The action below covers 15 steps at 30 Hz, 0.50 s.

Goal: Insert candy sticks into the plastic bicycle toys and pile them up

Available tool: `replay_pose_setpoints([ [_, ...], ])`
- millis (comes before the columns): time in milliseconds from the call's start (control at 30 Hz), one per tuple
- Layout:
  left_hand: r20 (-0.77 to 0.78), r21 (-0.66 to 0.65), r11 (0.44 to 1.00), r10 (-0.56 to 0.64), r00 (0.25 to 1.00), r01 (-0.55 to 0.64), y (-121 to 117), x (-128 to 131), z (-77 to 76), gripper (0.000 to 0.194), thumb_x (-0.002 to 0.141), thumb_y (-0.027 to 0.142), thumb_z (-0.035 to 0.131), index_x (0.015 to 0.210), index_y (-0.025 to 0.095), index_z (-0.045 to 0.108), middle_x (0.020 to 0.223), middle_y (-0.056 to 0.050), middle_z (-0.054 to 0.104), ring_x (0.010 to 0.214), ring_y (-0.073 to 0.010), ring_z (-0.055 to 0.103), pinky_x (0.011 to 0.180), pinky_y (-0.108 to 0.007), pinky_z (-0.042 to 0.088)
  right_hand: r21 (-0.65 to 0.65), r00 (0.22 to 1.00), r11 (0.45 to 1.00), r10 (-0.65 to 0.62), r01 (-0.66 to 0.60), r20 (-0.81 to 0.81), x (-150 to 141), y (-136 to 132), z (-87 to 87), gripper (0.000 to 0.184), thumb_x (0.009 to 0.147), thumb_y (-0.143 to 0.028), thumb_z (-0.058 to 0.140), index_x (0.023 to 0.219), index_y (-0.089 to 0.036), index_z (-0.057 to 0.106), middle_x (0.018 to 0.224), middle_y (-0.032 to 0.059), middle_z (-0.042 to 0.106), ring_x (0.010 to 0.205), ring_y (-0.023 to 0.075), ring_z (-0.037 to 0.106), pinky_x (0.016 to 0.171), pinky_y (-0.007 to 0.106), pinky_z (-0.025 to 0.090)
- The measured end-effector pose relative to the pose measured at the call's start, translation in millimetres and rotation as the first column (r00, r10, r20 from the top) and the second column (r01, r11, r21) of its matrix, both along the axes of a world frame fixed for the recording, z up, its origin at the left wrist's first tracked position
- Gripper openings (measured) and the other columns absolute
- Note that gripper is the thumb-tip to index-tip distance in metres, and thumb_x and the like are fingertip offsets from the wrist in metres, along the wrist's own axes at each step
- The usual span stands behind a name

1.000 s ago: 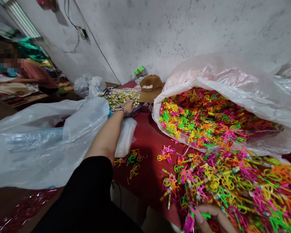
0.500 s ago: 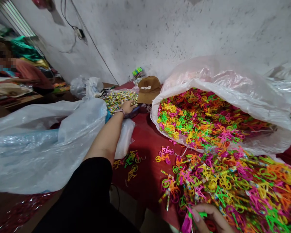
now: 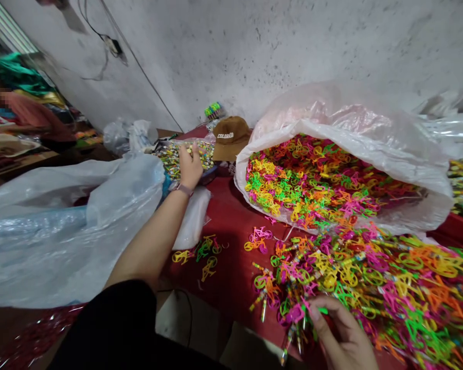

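Note:
My left hand [image 3: 191,167], with a band on its wrist, reaches to a heap of small multicoloured sticks [image 3: 168,156] near the wall. Its fingers are curled among them; what lies between them is too small to make out. At the lower right my right hand [image 3: 345,334] pinches a pink and green plastic toy bicycle [image 3: 301,311] between thumb and forefinger. Beside and beneath it spreads a pile of toy bicycles on patterned sticks [image 3: 393,288]. Several loose toy bicycles [image 3: 206,246] lie on the red tabletop [image 3: 231,221].
A large white sack [image 3: 343,126] full of toy bicycles lies open behind the pile. A brown cap [image 3: 231,137] sits near the wall. White plastic bags [image 3: 127,205] cover the left side. Another person [image 3: 34,115] sits at the far left.
My left hand has turned upward over the sticks with its fingers curled. My right hand has risen slightly into view with the toy bicycle. The whole view has shifted a little.

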<state>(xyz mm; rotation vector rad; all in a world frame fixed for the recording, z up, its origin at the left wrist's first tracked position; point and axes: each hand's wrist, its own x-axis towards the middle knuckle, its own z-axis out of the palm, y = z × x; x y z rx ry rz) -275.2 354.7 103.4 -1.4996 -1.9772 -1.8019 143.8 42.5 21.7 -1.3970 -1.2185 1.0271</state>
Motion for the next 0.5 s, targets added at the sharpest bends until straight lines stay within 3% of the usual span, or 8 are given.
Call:
replay_pose_setpoints([
  [33,0.092,0.091,0.982,-0.173,0.981,0.165,-21,16,-0.7,0.035,0.109,0.057,0.046,0.105,0.022,0.047,0.110,-0.012,0.069,0.110,-0.0244,0.066,0.100,-0.041,0.050,-0.016,1.000,1.000,-0.001,0.001,-0.023,2,1,-0.6,0.032,0.081,-0.056,0.084,0.089,-0.026,0.080,0.087,0.0063,0.078,0.081,0.0245,0.074,0.073,0.028,0.062],
  [100,0.256,0.199,0.862,-0.505,0.825,0.466,-75,52,-4.4,0.037,0.106,0.062,0.050,0.107,0.026,0.043,0.100,-0.005,0.071,0.085,-0.0186,0.070,0.080,-0.034,0.056,-0.022,0.993,0.999,-0.046,0.044,-0.109,0,2,0.9,0.033,0.083,-0.054,0.084,0.093,-0.023,0.079,0.091,0.0064,0.076,0.084,0.0217,0.071,0.075,0.026,0.059],
  [167,0.363,0.183,0.746,-0.657,0.661,0.640,-138,91,-9.9,0.036,0.103,0.060,0.058,0.105,0.027,0.046,0.090,0.000,0.069,0.063,-0.0128,0.063,0.063,-0.026,0.052,-0.016,0.971,0.997,-0.082,0.081,-0.224,-6,4,5.7,0.034,0.084,-0.054,0.085,0.091,-0.022,0.077,0.089,0.0046,0.074,0.081,0.0183,0.067,0.073,0.024,0.055],
  [233,0.431,0.056,0.658,-0.694,0.576,0.751,-201,129,-18.4,0.030,0.103,0.053,0.061,0.103,0.025,0.053,0.074,0.005,0.062,0.050,-0.0092,0.049,0.052,-0.021,0.042,-0.008,0.935,0.992,-0.118,0.122,-0.334,-13,8,12.6,0.035,0.082,-0.055,0.086,0.091,-0.022,0.076,0.088,0.0032,0.072,0.081,0.0164,0.065,0.074,0.024,0.053],
  [367,0.430,-0.231,0.373,-0.790,0.438,0.899,-295,191,-46.5,0.022,0.104,0.041,0.064,0.108,0.019,0.067,0.093,-0.004,0.069,0.078,-0.0142,0.061,0.071,-0.024,0.049,0.022,0.902,0.982,-0.165,0.190,-0.399,-24,6,25.1,0.040,0.083,-0.055,0.086,0.107,-0.024,0.077,0.091,0.0021,0.070,0.081,0.0147,0.061,0.073,0.024,0.050],
  [433,0.461,-0.208,0.335,-0.795,0.394,0.919,-322,212,-61.4,0.023,0.107,0.038,0.058,0.110,0.018,0.068,0.096,-0.005,0.070,0.085,-0.0168,0.062,0.078,-0.027,0.050,0.042,0.934,0.991,-0.104,0.125,-0.342,-28,-2,29.7,0.041,0.087,-0.052,0.084,0.117,-0.025,0.077,0.092,0.0016,0.069,0.081,0.0147,0.061,0.074,0.025,0.051],
  [500,0.495,-0.159,0.379,-0.768,0.406,0.912,-339,227,-71.8,0.024,0.106,0.039,0.059,0.104,0.018,0.069,0.092,-0.005,0.069,0.084,-0.0176,0.061,0.078,-0.028,0.049,0.056,0.962,0.998,-0.013,0.029,-0.273,-30,-12,34.0,0.038,0.091,-0.049,0.080,0.119,-0.024,0.078,0.093,0.0024,0.069,0.085,0.0161,0.063,0.079,0.027,0.053],
])
